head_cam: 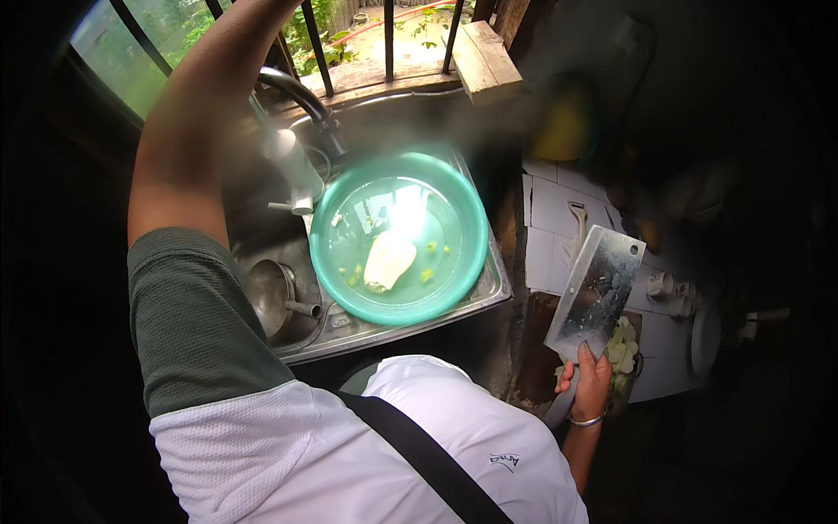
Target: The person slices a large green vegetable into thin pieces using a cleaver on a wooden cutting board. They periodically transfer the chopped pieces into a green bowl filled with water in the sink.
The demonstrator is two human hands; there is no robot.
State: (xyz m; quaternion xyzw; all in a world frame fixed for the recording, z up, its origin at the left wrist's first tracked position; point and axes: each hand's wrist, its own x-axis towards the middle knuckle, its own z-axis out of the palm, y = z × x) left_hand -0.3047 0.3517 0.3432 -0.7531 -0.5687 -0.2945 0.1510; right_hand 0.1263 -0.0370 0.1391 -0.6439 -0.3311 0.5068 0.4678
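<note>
My right hand (591,378) grips a broad metal cleaver (599,295) near the blade's lower end. The blade points up and away from me, with wet pale bits stuck to it. Just beyond that hand, sliced pale-green vegetable pieces (623,350) lie on the counter side. My left arm reaches up past the faucet, and its hand is out of view beyond the top edge. Before me a round green plastic basin (319,226) holds water. In it are a pale, peeled vegetable (388,262), whose kind I cannot tell, and several small green scraps (427,275).
The basin sits over a stainless steel sink (419,325) with a curved faucet (298,92). A metal pan (267,295) lies in the left bowl. Window bars (389,39) and a wooden block (486,62) stand behind. Several cups (660,284) stand on the white-tiled counter (548,203).
</note>
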